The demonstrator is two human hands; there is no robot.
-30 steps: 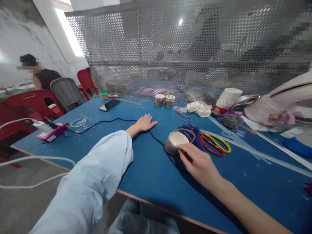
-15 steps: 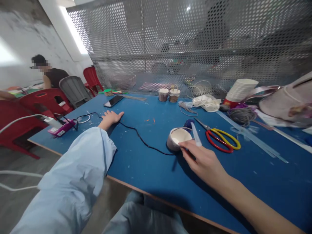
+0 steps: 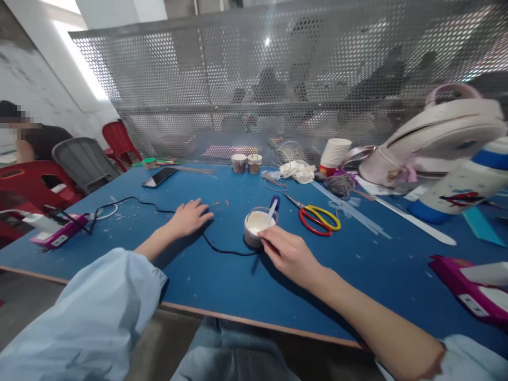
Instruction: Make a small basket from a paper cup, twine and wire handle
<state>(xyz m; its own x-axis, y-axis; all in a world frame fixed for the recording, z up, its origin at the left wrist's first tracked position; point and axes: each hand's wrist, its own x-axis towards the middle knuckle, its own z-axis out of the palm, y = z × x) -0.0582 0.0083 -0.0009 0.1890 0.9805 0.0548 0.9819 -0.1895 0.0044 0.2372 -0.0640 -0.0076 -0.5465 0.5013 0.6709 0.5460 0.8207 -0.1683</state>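
My right hand [image 3: 291, 254] pinches the near right rim of a small cup [image 3: 251, 234], white inside and greyish outside, standing on the blue table. Behind the cup and against its right side shows a blue tool end [image 3: 275, 200] with a translucent stick [image 3: 271, 214]; the cup and my fingers hide the rest of it. My left hand [image 3: 190, 218] lies palm down on the table, fingers apart, across a black cord [image 3: 228, 252]. That cord runs toward the base of the cup. Scissors [image 3: 315, 219] with red and yellow handles lie right of the cup.
Two small cups [image 3: 238, 163] stand by the perforated metal screen [image 3: 238, 79]. A phone [image 3: 159, 177] lies at back left, a purple power strip [image 3: 59, 233] at far left. Rightward are stacked paper cups [image 3: 335, 153], grey yarn [image 3: 340, 185], translucent sticks [image 3: 357, 216], a bag [image 3: 428, 143] and a bottle [image 3: 460, 182].
The view has turned right, bringing the bag, bottle and a second power strip into sight. My left hand has slid nearer the cup along the cord. My right hand stays at the cup's rim.
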